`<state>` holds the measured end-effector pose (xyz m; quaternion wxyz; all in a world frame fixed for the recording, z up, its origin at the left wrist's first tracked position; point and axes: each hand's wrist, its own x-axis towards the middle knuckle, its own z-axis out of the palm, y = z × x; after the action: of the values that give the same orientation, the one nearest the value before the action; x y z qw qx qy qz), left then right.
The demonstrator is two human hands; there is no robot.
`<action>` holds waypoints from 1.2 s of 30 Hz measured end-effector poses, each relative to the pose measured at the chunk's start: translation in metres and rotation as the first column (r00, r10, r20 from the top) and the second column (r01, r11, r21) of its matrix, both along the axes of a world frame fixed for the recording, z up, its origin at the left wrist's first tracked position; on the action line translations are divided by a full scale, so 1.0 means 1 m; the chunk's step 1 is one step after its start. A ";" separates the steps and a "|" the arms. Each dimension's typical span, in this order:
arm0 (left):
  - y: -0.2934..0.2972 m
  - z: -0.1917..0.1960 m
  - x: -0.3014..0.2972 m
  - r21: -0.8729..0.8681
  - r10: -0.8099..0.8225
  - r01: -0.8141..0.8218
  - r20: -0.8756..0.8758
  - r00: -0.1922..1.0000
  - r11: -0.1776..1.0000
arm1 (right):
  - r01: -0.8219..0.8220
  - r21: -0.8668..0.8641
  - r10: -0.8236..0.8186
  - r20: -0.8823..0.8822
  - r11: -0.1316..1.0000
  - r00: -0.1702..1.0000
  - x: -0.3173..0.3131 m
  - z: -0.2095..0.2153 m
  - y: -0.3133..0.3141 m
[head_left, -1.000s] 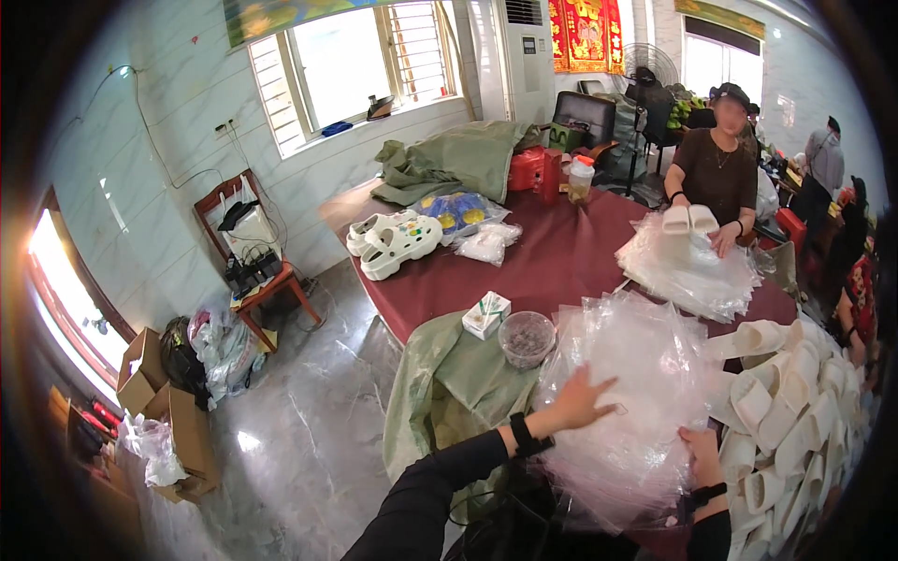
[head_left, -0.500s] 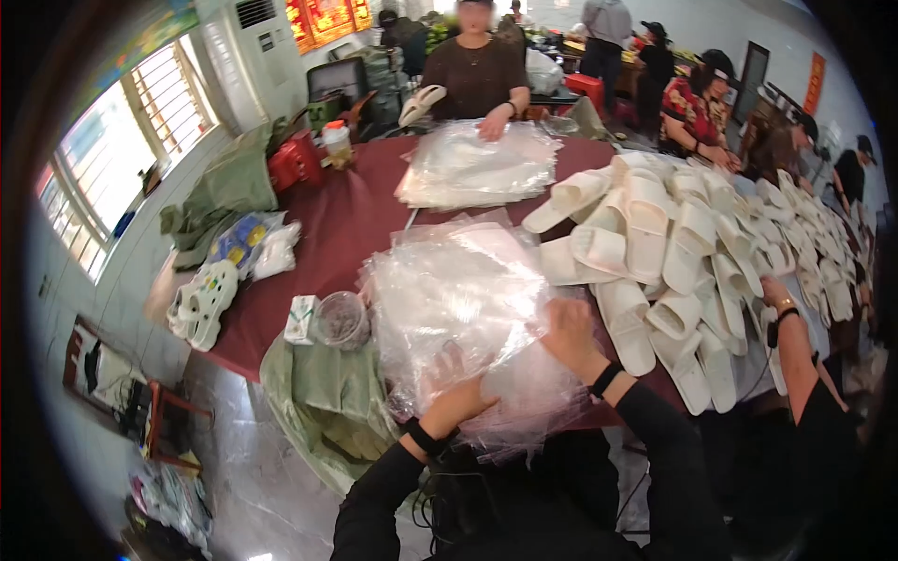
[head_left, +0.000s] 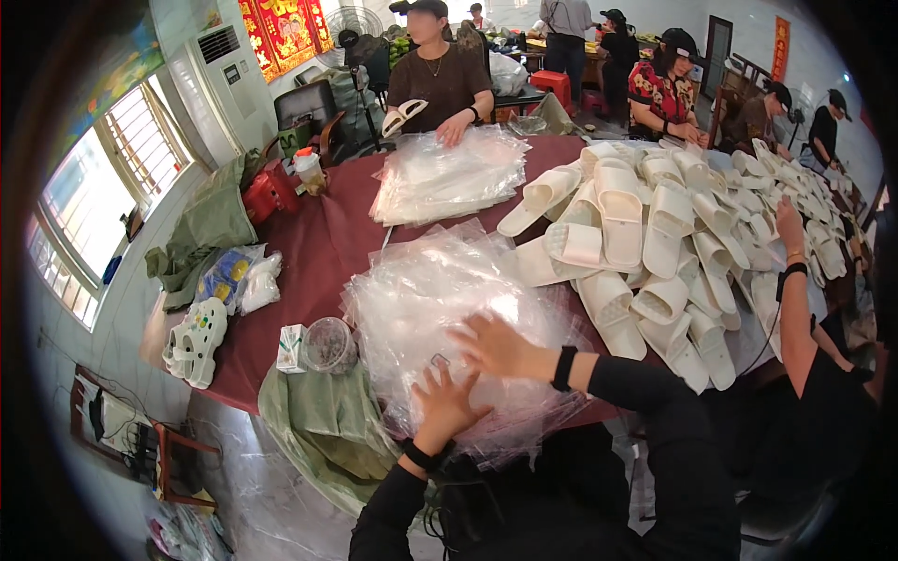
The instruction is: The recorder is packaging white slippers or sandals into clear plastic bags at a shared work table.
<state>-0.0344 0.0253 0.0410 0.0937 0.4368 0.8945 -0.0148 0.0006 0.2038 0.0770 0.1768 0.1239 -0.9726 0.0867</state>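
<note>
Grip: left hand (head_left: 444, 404) and right hand (head_left: 496, 346) open, flat on clear plastic bags (head_left: 440, 299) at table (head_left: 327, 252) near edge; small green-white carton (head_left: 292, 348) beside.

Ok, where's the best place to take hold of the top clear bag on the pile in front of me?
Probably at the near edge of the clear bag pile, from your side: the sheets lie flat, and both the left hand and right hand rest there, so a pinch could peel one up.

Bright window (head_left: 117, 178), glossy grey floor (head_left: 253, 477), wooden chair (head_left: 173, 458)
</note>
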 end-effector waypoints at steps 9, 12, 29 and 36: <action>-0.011 0.030 -0.008 0.127 0.017 -0.018 0.008 1.000 0.992 | 0.415 0.116 -0.431 0.221 0.902 0.875 -0.051 -0.027 0.000; -0.038 0.038 -0.067 0.718 0.124 -0.238 0.208 0.970 0.654 | 0.458 0.090 -0.463 0.297 0.884 0.835 -0.055 -0.037 0.005; -0.076 0.091 -0.170 0.614 0.491 -0.438 0.093 0.866 0.656 | 0.478 0.142 -0.491 0.412 0.867 0.768 -0.059 -0.042 0.014; 0.002 0.142 -0.129 0.657 -0.330 -0.129 0.527 0.783 0.743 | 0.466 0.107 -0.465 0.418 0.878 0.781 -0.056 -0.050 0.021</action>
<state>-0.1636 0.0272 0.1832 0.2165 0.4718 0.7330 0.4396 -0.0549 0.2248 0.0268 -0.0267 -0.1421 -0.9873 0.0664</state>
